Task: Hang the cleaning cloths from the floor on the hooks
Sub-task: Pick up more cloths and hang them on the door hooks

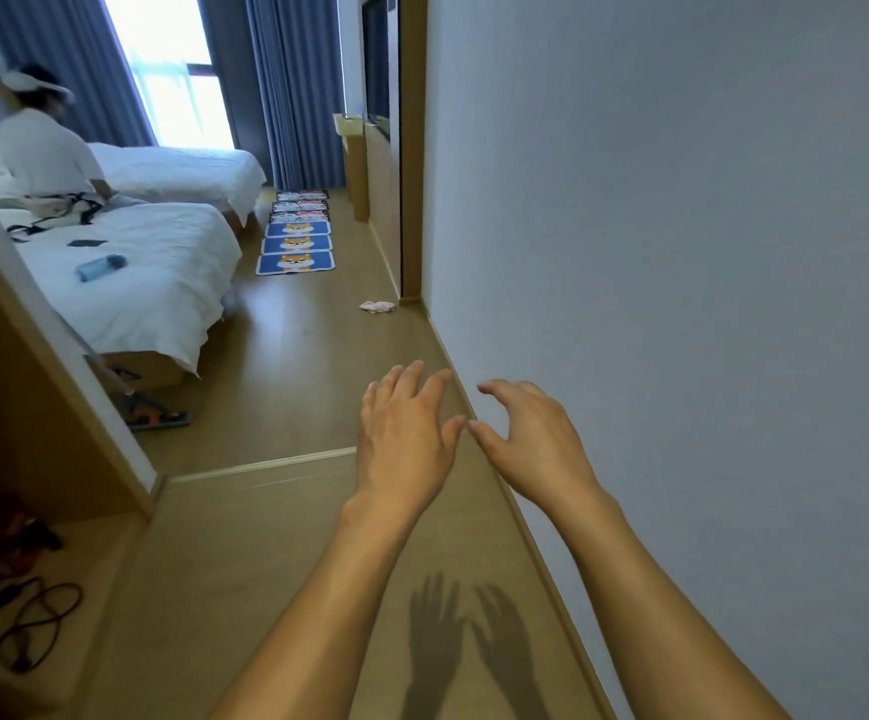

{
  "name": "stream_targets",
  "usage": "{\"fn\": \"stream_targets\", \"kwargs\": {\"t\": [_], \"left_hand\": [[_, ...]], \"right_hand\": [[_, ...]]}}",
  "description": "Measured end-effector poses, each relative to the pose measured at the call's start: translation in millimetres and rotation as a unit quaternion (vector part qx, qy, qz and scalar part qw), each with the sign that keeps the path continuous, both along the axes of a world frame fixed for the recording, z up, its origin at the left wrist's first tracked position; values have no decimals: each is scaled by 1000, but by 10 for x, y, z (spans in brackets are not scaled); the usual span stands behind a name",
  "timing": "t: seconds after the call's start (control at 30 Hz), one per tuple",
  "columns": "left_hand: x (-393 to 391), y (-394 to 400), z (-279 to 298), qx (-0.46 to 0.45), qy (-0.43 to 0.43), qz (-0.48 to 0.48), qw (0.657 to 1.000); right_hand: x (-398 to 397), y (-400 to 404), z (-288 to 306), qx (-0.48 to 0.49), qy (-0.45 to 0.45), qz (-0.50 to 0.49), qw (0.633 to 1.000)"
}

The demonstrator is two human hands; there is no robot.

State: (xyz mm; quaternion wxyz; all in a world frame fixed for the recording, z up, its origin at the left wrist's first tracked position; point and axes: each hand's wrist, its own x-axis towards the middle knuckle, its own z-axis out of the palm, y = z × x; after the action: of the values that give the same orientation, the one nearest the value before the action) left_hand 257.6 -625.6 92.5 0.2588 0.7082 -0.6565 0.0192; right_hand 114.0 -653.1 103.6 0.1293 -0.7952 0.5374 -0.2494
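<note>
A crumpled pale pink cleaning cloth (pixel 377 306) lies on the wooden floor (pixel 287 356) beside the wall's corner, well ahead of the left hand (pixel 406 433) and right hand (pixel 531 439), both outstretched with fingers loose, grasping nothing.

The wooden floor (pixel 287 356) is carrying a small crumpled pink cloth (pixel 377 306), which is lying close to the doorframe (pixel 411 200) at the wall's corner. Farther from the doorframe, toward the curtains, a row of blue dog-print mats (pixel 296 246) is lying flat, touching end to end. Well left of the doorframe, an orange mop head (pixel 157 415) is resting by the nearer bed (pixel 126 283). That bed is holding a blue bottle (pixel 101 266).
</note>
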Motion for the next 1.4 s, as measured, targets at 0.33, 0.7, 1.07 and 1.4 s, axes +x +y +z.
{"fn": "stream_targets", "kwargs": {"t": [0.33,0.7,1.07,1.4], "left_hand": [[836,-1044,-205,3,1,62,998],[1441,-2891,-266,24,-7,137,990],[2073,-4226,-591,67,23,154,986],[3285,-5877,-677,74,50,110,990]], "right_hand": [[896,-1255,-195,8,-5,58,998],[1514,-3171,-269,43,-31,103,993],[2132,-4623,-551,83,2,118,990],[3263,-6199,-619,90,11,48,995]]}}
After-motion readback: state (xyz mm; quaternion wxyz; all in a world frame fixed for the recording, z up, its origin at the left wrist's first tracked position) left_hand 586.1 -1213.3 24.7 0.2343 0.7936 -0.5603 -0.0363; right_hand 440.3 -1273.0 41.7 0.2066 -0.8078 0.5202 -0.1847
